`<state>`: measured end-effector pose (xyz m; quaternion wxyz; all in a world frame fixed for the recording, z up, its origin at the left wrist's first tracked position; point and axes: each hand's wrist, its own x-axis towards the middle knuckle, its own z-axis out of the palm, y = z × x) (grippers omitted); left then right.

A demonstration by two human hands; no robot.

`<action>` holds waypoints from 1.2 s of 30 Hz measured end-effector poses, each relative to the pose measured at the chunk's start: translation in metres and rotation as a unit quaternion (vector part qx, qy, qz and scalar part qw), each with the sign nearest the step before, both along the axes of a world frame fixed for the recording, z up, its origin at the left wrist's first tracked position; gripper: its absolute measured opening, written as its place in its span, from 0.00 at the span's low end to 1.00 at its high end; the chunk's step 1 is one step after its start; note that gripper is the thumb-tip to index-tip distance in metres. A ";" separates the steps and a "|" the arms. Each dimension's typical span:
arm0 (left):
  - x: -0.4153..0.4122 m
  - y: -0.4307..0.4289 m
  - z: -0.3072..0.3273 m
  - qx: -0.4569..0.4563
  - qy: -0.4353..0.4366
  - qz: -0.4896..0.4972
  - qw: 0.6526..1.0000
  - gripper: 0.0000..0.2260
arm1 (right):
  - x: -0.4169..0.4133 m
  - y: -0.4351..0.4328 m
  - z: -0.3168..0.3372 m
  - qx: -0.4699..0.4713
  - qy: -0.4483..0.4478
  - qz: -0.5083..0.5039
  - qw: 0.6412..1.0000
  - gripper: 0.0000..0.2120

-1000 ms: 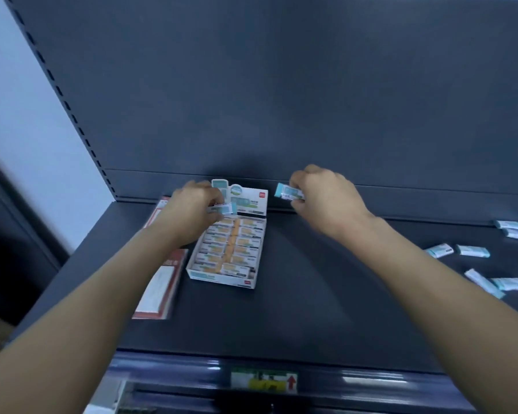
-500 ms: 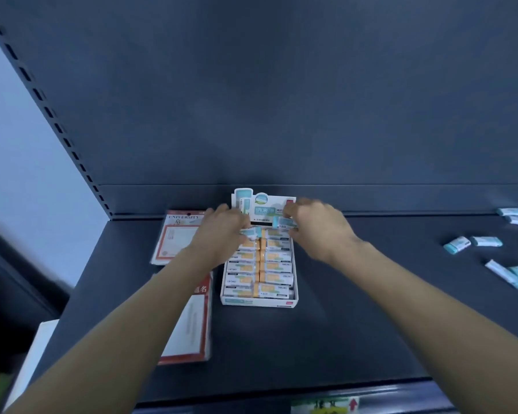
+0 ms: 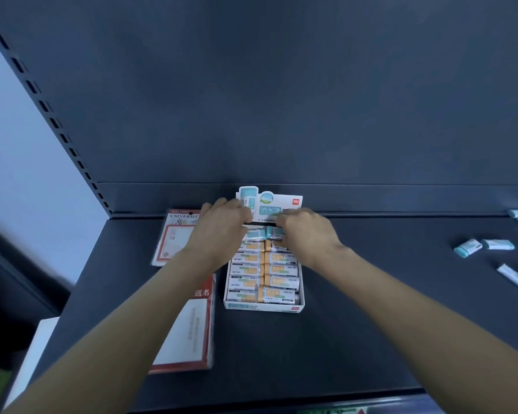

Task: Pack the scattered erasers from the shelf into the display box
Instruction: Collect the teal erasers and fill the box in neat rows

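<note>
Display box [image 3: 263, 306] header: "纳米净", red deli logo; left hand [image 3: 225, 224], right hand [image 3: 307, 236] pinch teal erasers [image 3: 254, 234].

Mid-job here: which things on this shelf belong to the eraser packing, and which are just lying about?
Job: display box, packed erasers inside, two teal erasers at its back row, loose erasers at right.
Lying about: certificate pack, red-bordered pack, both left of box.
</note>
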<state>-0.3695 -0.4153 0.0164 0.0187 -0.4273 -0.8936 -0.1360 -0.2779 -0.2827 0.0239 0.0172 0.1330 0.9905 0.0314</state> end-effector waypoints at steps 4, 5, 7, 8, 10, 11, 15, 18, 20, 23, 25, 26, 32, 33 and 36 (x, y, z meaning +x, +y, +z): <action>0.007 0.005 0.015 0.054 0.010 -0.003 0.998 0.10 | 0.012 0.007 0.011 0.009 0.033 -0.008 0.999 0.13; 0.010 0.009 0.020 0.066 0.015 -0.006 0.998 0.10 | 0.017 0.011 0.015 0.013 0.047 -0.014 0.999 0.14; 0.017 0.019 0.031 0.092 0.018 -0.017 0.995 0.10 | 0.029 0.020 0.026 0.018 0.073 -0.035 0.997 0.13; 0.022 0.026 0.036 0.105 0.018 -0.027 0.994 0.09 | 0.036 0.024 0.032 0.022 0.085 -0.049 0.995 0.13; 0.035 0.043 0.046 0.129 0.019 -0.052 0.990 0.08 | 0.052 0.035 0.043 0.035 0.105 -0.074 0.991 0.12; 0.044 0.051 0.051 0.140 0.018 -0.066 0.988 0.08 | 0.061 0.041 0.048 0.042 0.116 -0.085 0.989 0.12; 0.085 0.083 0.068 0.180 0.039 -0.120 0.976 0.07 | 0.104 0.069 0.065 0.065 0.144 -0.131 0.979 0.12; 0.121 0.108 0.078 0.191 0.049 -0.159 0.967 0.07 | 0.146 0.094 0.074 0.067 0.156 -0.161 0.972 0.13; 0.150 0.129 0.082 0.187 0.045 -0.184 0.964 0.08 | 0.179 0.113 0.078 0.068 0.162 -0.181 0.968 0.13; 0.199 0.165 0.082 0.179 0.035 -0.210 0.960 0.09 | 0.233 0.147 0.077 0.066 0.166 -0.214 0.960 0.12; 0.233 0.192 0.079 0.168 0.024 -0.225 0.959 0.09 | 0.272 0.172 0.077 0.061 0.161 -0.235 0.957 0.12; 0.248 0.206 0.076 0.158 0.022 -0.234 0.959 0.09 | 0.292 0.185 0.077 0.060 0.160 -0.241 0.955 0.11; 0.312 0.278 0.052 0.106 -0.004 -0.231 0.967 0.09 | 0.374 0.248 0.075 0.042 0.141 -0.263 0.954 0.11; 0.317 0.285 0.048 0.097 -0.011 -0.225 0.969 0.09 | 0.380 0.254 0.073 0.036 0.139 -0.259 0.955 0.11; 0.322 0.297 0.040 0.063 -0.016 -0.205 0.977 0.09 | 0.389 0.271 0.068 0.020 0.130 -0.242 0.961 0.11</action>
